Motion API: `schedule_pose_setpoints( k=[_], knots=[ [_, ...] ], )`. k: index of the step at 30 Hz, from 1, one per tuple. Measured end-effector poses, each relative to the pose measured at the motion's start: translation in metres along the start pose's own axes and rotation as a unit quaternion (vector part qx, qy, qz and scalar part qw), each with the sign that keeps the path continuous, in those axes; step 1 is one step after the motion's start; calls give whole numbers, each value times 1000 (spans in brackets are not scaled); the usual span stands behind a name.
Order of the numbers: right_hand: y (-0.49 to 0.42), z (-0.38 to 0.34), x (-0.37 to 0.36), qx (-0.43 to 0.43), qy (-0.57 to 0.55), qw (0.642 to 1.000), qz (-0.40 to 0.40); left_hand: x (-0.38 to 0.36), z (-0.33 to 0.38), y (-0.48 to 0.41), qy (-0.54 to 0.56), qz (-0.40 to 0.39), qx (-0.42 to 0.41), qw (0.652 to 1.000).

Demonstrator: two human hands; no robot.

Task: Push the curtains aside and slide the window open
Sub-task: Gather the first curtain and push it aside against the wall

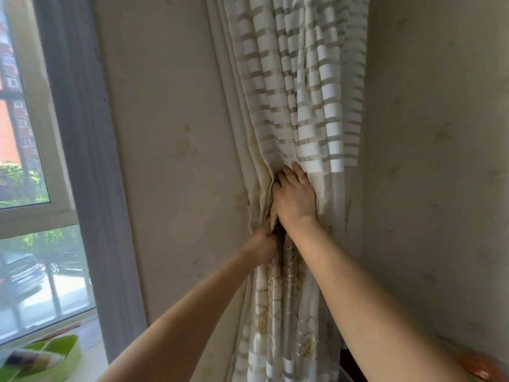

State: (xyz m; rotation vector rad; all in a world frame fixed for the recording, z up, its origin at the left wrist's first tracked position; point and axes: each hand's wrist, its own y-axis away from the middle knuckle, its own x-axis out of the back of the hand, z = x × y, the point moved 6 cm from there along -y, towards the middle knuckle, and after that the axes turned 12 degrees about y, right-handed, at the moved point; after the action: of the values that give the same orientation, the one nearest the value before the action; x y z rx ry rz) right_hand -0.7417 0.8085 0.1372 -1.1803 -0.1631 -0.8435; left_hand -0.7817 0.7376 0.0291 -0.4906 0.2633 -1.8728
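Note:
The cream and white striped curtains (300, 86) hang bunched together in the room's corner, right of the window. My right hand (294, 197) presses flat against the gathered folds at mid height, fingers spread over the fabric. Just below and to the left, my left hand (261, 244) pinches the patterned edge of the curtain, its fingers partly hidden in the folds. The window (24, 172) is at the far left with a white frame and a grey side jamb; its panes look shut, showing a street, cars and trees outside.
A bare, stained wall (170, 150) runs between window and curtains, another wall on the right. A green divided tray (52, 359) sits on the sill at bottom left. An orange-brown object (482, 368) shows at the bottom right corner.

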Motion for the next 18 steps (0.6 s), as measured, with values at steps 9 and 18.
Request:
schedule_pose_setpoints(
  k=[9,18],
  knots=[
    [14,-36,37,92,-8,995,-42,35,26,50,-82,-21,-34,996],
    [18,-68,92,107,-162,977,-93,76,37,102,-172,-7,-29,985]
  ],
)
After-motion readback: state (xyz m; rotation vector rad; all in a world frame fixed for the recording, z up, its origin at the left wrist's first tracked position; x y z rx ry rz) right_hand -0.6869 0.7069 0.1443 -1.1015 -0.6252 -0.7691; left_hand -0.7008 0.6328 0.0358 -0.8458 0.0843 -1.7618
